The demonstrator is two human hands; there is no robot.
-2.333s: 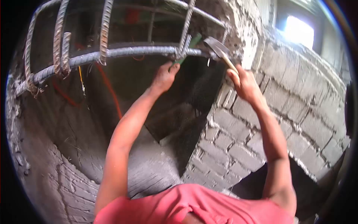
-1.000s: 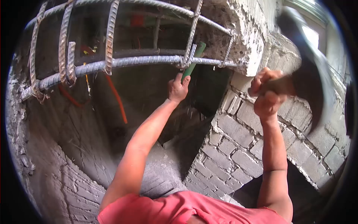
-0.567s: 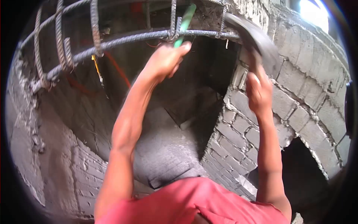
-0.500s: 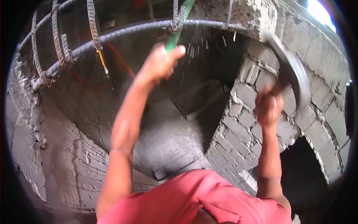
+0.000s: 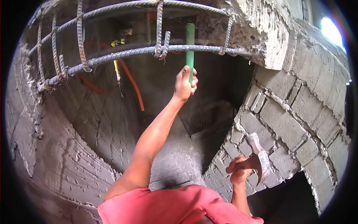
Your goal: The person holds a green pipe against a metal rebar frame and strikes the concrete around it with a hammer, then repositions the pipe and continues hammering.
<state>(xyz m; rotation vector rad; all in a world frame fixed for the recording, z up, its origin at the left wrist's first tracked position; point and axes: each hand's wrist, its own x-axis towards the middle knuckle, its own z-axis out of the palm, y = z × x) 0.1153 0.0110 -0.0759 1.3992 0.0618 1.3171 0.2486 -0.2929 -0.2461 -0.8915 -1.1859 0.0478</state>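
My left hand is wrapped round the lower part of a green tube, which stands upright where it crosses the lower ribbed steel bar. My right hand grips the short handle of a hammer. Its metal head points up and to the right, in front of the block wall and apart from it. To the right of the green tube, the bars run into a rough, chipped concrete edge.
A block wall with rough mortar joints rises on the right, above a dark opening. Orange tubing and a yellow piece hang below the bars. Ridged grey plaster covers the left side.
My right hand and the hammer have moved down and left, away from the concrete edge. My left hand with the green tube now appears lower and further right, and the tube is more upright.
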